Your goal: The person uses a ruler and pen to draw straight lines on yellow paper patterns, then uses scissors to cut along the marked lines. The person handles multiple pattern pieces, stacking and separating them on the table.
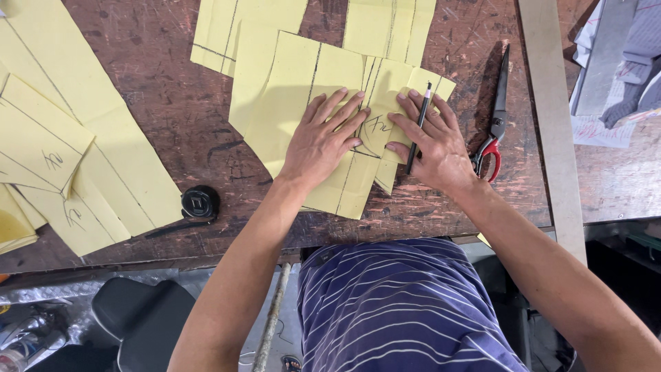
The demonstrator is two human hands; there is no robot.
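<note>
Matt yellow paper pattern pieces [303, 103] cover a scarred, rough wooden table [172, 103]; at right, steel scissors [497, 117] with glossy red plastic handles, beside a smooth pale wooden ruler [554, 124].

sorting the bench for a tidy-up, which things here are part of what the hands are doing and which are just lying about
In use:
left hand, flat on the yellow paper pieces
right hand, with the pencil between its fingers

Lying about:
scissors
wooden ruler
black round object
yellow pieces at left
</note>
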